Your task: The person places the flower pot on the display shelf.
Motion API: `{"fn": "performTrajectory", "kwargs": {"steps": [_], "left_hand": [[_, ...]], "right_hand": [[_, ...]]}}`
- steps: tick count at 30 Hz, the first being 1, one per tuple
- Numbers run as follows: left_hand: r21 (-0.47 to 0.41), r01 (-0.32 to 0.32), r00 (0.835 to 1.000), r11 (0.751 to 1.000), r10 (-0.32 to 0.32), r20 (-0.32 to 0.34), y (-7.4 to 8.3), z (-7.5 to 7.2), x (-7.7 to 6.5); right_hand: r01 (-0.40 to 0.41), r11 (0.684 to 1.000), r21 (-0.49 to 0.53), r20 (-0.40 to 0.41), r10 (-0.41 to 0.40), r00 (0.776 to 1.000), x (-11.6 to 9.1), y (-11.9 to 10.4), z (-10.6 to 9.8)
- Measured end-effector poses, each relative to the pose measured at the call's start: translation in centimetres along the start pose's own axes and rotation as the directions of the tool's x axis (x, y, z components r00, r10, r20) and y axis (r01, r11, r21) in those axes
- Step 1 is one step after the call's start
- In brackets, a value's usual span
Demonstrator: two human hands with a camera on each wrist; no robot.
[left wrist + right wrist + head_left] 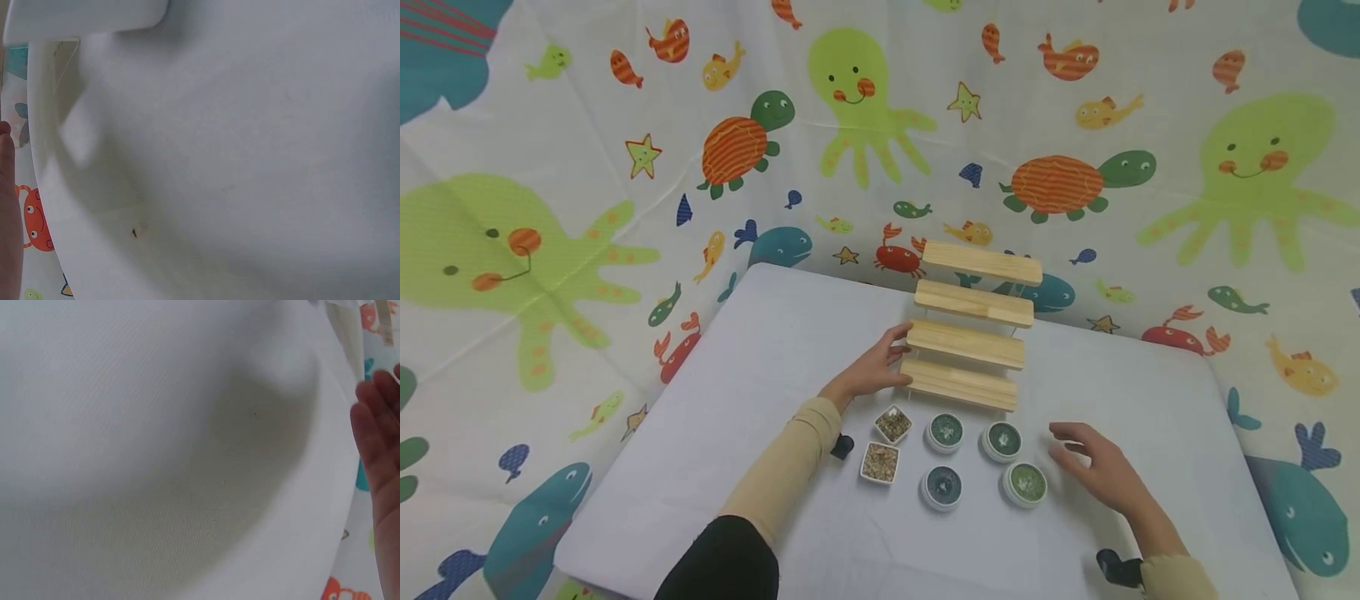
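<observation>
Wooden shelves (966,343) touch the spread left hand (871,372); the right hand (1105,471) (loose, empty) hovers apart.

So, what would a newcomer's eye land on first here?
Probably the sea-animal cloth behind the white table. Next, the four-tier wooden rack near the table's far edge, the left hand at its left end. In front stand four round tubs and two square bowls, the right hand to their right.
</observation>
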State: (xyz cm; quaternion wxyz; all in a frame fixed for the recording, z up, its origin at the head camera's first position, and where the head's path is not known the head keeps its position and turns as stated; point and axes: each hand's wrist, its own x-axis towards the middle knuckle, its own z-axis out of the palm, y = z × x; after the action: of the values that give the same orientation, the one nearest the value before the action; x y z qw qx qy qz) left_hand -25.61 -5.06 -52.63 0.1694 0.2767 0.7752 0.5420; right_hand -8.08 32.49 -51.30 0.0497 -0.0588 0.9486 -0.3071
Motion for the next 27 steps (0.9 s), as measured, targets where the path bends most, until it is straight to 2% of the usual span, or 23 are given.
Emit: {"fn": "performTrajectory", "kwargs": {"steps": [6, 11, 16, 23, 27], "left_hand": [[-0.011, -0.014, 1.000, 1.000, 0.014, 0.008, -0.2, 0.1, 0.0], [-0.018, -0.014, 1.000, 1.000, 0.014, 0.014, 0.0, 0.0, 0.0], [0.005, -0.005, 1.000, 1.000, 0.005, 0.015, -0.1, -0.1, 0.1], [0.072, -0.032, 0.999, 0.997, 0.033, -0.003, -0.3, -0.1, 0.3], [0.075, -0.018, 1.000, 0.997, 0.019, -0.007, -0.3, -0.1, 0.3]], "right_hand": [[-0.008, 0.992, 0.122, 0.149, -0.010, 0.989, -0.9, 0.2, 0.2], [-0.010, 0.978, 0.209, 0.228, -0.039, 0.973, -1.0, 0.2, 0.6], [0.016, 0.973, 0.229, 0.244, -0.073, 0.967, -1.1, 0.2, 1.3], [0.072, 0.977, 0.199, 0.230, -0.118, 0.966, -1.0, 0.0, 1.6], [0.063, 0.980, 0.188, 0.238, -0.108, 0.965, -1.0, -0.2, 1.7]]}}
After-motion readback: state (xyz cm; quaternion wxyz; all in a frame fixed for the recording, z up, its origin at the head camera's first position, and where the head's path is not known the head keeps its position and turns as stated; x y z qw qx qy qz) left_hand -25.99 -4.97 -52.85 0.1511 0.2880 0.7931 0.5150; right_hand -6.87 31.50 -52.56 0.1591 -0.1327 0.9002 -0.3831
